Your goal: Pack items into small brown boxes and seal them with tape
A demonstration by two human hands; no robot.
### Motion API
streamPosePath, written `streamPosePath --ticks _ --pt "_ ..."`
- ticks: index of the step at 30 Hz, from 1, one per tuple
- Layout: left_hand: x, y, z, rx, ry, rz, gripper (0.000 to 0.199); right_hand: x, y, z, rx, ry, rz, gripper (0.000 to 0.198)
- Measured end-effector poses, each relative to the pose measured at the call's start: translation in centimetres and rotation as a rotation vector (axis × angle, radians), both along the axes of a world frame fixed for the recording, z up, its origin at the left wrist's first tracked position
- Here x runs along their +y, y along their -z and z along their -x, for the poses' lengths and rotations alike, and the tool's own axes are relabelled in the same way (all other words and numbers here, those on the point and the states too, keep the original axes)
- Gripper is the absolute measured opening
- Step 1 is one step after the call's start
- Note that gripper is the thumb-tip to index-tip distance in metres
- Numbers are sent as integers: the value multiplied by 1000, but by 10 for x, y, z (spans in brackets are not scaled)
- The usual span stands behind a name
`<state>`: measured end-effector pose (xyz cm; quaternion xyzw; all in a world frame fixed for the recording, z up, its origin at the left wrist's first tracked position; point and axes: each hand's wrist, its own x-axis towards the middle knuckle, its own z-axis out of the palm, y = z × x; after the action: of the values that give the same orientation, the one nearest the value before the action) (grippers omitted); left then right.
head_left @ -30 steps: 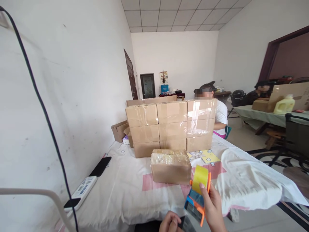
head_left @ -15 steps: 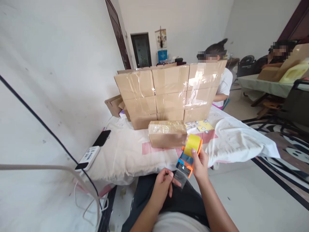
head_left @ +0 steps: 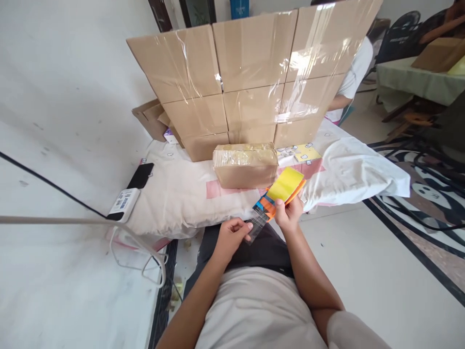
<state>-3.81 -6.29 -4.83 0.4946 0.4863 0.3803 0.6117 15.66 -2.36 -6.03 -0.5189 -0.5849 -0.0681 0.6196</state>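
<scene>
My right hand (head_left: 289,213) grips a tape dispenser (head_left: 264,201) with an orange and blue frame and a yellow roll. From its cutting end a strip of clear tape (head_left: 257,227) hangs down over my lap. My left hand (head_left: 231,236) is closed, with thumb and fingers pinching the edge of this strip. Just beyond both hands, a small taped cardboard box (head_left: 244,175) lies on the cloth-covered table (head_left: 181,194). Behind it stands a wide wall of cardboard boxes (head_left: 250,109), taped across the front.
A white device (head_left: 124,204) and a black phone-like slab (head_left: 140,175) lie at the table's left side. Cables (head_left: 145,242) hang by the wall. A yellow patterned sheet (head_left: 307,153) lies right of the small box. Behind the boxes sits a person in white (head_left: 358,72).
The view has tipped downward and come closer to the boxes. My left fingers have closed on the tape strip, and the dispenser has turned flatter in my right hand.
</scene>
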Motion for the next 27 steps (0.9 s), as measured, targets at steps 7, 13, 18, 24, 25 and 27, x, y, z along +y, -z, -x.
streamPosePath --ticks 7,13,18,24,25,27 --pt "0 -6 4 10 -39 8 48 2 7 -6 -11 95 -9 48" --pt "-1 -9 12 109 -64 -103 44 5 2 -9 -152 92 -44 52" --pt "0 -2 13 112 -22 -113 41 5 -2 -12 -110 150 -33 52" --pt "-3 2 12 138 -14 -168 37 1 -6 -21 -84 170 -29 50" --pt "-2 4 12 132 -9 -158 36 0 -5 -20 -42 172 -14 49" --pt "0 9 10 121 -8 -138 36 -3 -5 -14 45 160 -6 46"
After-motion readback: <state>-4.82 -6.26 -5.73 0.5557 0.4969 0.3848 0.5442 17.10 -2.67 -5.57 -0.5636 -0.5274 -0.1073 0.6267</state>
